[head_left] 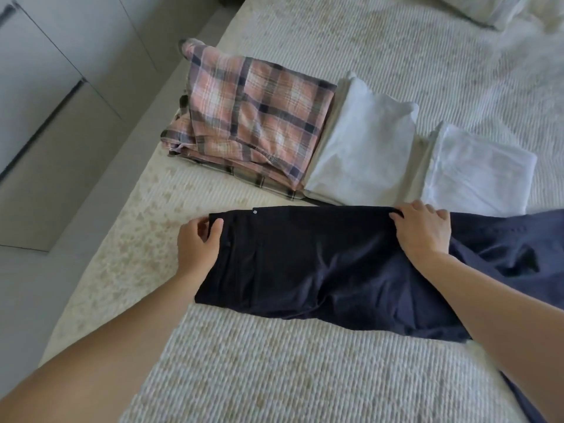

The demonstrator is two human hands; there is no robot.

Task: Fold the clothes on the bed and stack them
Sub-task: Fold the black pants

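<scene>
Dark navy trousers lie flat across the bed, waistband to the left, legs running off to the right. My left hand pinches the waistband's far left corner between thumb and fingers. My right hand rests on the trousers' far edge, fingers curled over the fabric. Beyond the trousers lie a folded pink plaid garment and two folded white items, one in the middle and one to the right.
The bed's left edge runs diagonally from the lower left to the top. Grey cabinet fronts stand beyond it on the left. A pillow lies at the top right corner.
</scene>
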